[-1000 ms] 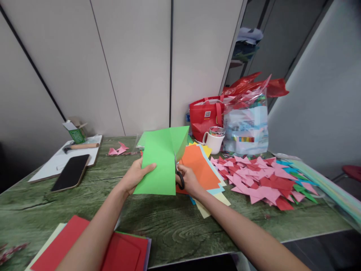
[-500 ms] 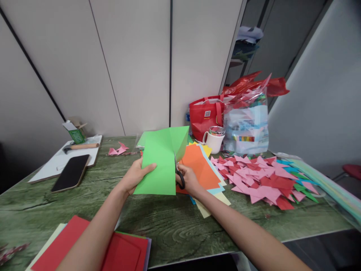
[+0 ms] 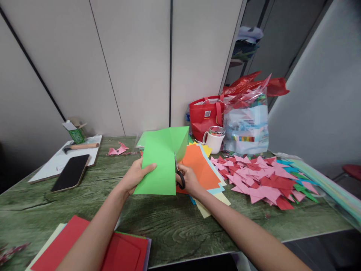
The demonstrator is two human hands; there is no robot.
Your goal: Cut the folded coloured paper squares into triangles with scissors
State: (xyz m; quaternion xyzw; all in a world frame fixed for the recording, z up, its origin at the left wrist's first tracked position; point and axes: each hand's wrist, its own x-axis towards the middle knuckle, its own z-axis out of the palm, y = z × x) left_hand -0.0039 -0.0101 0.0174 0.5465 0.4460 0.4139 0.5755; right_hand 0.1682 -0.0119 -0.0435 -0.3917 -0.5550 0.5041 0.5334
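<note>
A bright green sheet of paper (image 3: 159, 162) is held up above the table, slit part of the way along its right side. My left hand (image 3: 137, 174) grips its left edge, thumb on top and fingers hidden behind. In my right hand (image 3: 188, 178) is a pair of scissors (image 3: 180, 180) with black handles, its blades at the slit in the green paper. Beyond the slit the right strip bends up and away. Under and beside my right hand lies a fanned stack of coloured paper, an orange sheet (image 3: 201, 169) on top.
Red paper sheets (image 3: 126, 250) lie under my left forearm. A heap of pink and red paper cutouts (image 3: 259, 178) spreads to the right, near a white mug (image 3: 214, 142), a red bag (image 3: 204, 118) and a plastic bag (image 3: 246, 128). Far left are a phone (image 3: 71, 173) and a hammer (image 3: 81, 146).
</note>
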